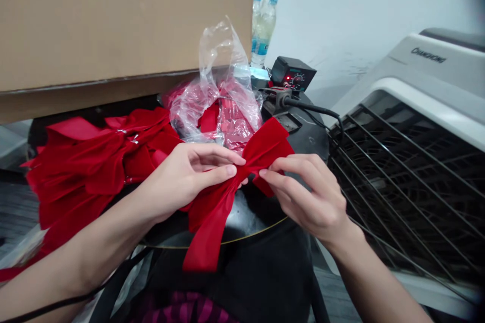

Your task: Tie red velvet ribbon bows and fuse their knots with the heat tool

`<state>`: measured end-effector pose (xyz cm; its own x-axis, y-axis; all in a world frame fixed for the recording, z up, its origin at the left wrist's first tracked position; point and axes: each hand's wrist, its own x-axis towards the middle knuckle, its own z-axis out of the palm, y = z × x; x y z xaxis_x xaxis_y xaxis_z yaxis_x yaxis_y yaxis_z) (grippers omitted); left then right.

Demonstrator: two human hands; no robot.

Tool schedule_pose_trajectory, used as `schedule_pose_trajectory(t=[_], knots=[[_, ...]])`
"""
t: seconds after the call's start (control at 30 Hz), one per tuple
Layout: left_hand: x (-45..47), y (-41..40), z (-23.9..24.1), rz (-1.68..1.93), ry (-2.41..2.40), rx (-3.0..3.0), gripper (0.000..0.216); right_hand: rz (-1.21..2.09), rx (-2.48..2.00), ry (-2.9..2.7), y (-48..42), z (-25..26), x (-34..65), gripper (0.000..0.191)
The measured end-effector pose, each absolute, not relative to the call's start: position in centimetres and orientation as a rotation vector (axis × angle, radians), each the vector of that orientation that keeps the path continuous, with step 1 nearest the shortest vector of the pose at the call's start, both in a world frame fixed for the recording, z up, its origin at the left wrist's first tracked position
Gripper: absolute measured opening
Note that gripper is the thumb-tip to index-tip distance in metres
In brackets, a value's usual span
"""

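A red velvet bow [267,141] is held up over the front of a round black table [250,217], its ribbon tail hanging past the table's edge. My left hand [197,171] pinches the bow's gathered middle between thumb and fingers. On the other side, my right hand [310,192] has its thumb and fingertips closed on the bow's right loop close to the middle. A heap of red bows [87,161] lies to the left, some with thin silvery ties at their middles. Behind the held bow sits a clear plastic bag [223,86] with red ribbon pieces inside.
A large cardboard box [125,20] stands at the back left. Two plastic bottles [264,30] and a black control box [293,74] with a lit red light are behind the table. A black cable [314,107] runs right, towards a white air cooler [428,86].
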<state>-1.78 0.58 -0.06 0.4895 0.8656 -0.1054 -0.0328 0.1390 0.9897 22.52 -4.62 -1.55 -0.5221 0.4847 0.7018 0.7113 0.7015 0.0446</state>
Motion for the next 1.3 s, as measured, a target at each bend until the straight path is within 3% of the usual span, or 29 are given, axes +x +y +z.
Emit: schedule_pose_trajectory(t=[0.33, 0.53, 0.77, 0.9, 1.07, 1.3], knots=[[-1.6, 0.6, -0.5, 0.924, 0.877, 1.413, 0.010, -0.401, -1.071, -2.073, -4.9, -2.2, 20.4, 0.031], [-1.8, 0.3, -0.9, 0.894, 0.782, 1.370, 0.039, -0.479, -1.172, -2.194, -4.4, 0.8, 20.0, 0.031], [-1.5, 0.2, -0.7, 0.802, 0.776, 1.425, 0.046, -0.235, -1.089, -2.567, -2.1, 3.1, 20.6, 0.013], [-1.7, 0.5, -0.8, 0.804, 0.801, 1.344, 0.049, -0.123, -1.077, -2.491, -2.4, 3.7, 20.5, 0.011], [-1.9, 0.8, -0.7, 0.874, 0.867, 1.245, 0.046, -0.367, -1.191, -2.335, -4.9, 3.5, 20.3, 0.010], [-1.7, 0.5, -0.5, 0.907, 0.884, 1.239, 0.044, -0.460, -1.181, -2.299, -5.0, 0.9, 18.6, 0.006]])
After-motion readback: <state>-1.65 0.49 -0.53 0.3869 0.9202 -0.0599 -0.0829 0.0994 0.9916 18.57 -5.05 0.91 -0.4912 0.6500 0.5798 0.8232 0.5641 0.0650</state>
